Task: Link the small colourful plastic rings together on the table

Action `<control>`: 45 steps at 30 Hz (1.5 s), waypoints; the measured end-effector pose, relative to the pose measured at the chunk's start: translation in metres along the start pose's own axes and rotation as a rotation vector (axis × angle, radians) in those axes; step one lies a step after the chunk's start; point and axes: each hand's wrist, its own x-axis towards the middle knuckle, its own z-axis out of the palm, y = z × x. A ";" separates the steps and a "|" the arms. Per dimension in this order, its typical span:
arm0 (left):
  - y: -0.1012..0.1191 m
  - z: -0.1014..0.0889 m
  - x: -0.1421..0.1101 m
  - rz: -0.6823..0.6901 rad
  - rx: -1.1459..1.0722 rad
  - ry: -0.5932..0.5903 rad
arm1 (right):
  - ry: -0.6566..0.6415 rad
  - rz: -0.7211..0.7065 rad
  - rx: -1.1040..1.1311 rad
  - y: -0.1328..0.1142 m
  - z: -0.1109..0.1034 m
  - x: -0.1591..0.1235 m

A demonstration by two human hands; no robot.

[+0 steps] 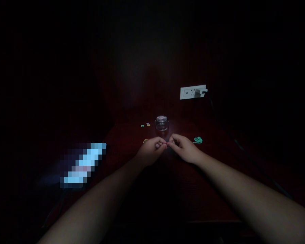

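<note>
In a dark room, my left hand (152, 149) and my right hand (183, 147) meet fingertip to fingertip over a dark red table (183, 189). Both are closed in a pinch on something tiny and pinkish between them that I cannot make out. Just beyond the hands stands a small clear glass jar (162, 123). Left of the jar lie small green and yellow rubber bands (145, 125). A bundle of teal rubber bands (198, 140) lies right of my right hand. Another yellowish band (145, 140) peeks out beside my left hand.
A white wall socket (192, 92) with a plug in it sits behind the table, with a dark cable running down to the right. A lit, blurred screen (84, 165) glows at the left. Everything else is in darkness.
</note>
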 end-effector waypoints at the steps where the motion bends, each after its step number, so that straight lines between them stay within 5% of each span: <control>1: 0.000 0.000 0.000 0.000 0.001 0.000 | 0.000 -0.002 0.004 0.000 0.000 0.000; 45: 0.002 0.000 0.001 -0.018 -0.042 0.035 | -0.018 -0.008 0.109 -0.001 -0.001 -0.001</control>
